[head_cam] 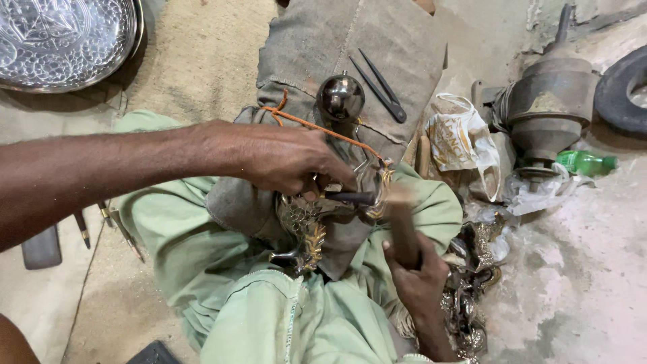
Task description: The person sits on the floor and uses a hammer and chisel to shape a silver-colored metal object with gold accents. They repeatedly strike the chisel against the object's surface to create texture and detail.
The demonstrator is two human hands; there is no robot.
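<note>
My left hand (290, 160) reaches in from the left and pinches a thin dark punch tool (350, 198) against an ornate silver-and-gold metal piece (304, 232) lying on a grey cloth pad in my lap. My right hand (416, 271) grips the wooden handle of a hammer (403, 226), whose blurred head sits just right of the punch tip. A round polished metal ball stake (341, 96) stands just behind the workpiece, with an orange cord (317, 127) running across it.
Pale green trousers (269, 310) cover my legs. A large embossed silver tray (64, 37) lies top left. Black dividers (381, 86) rest on sacking. A plastic bag (461, 141), metal fitting (549, 108), green bottle (585, 162), tyre (623, 87) and several metal ornaments (472, 283) crowd the right.
</note>
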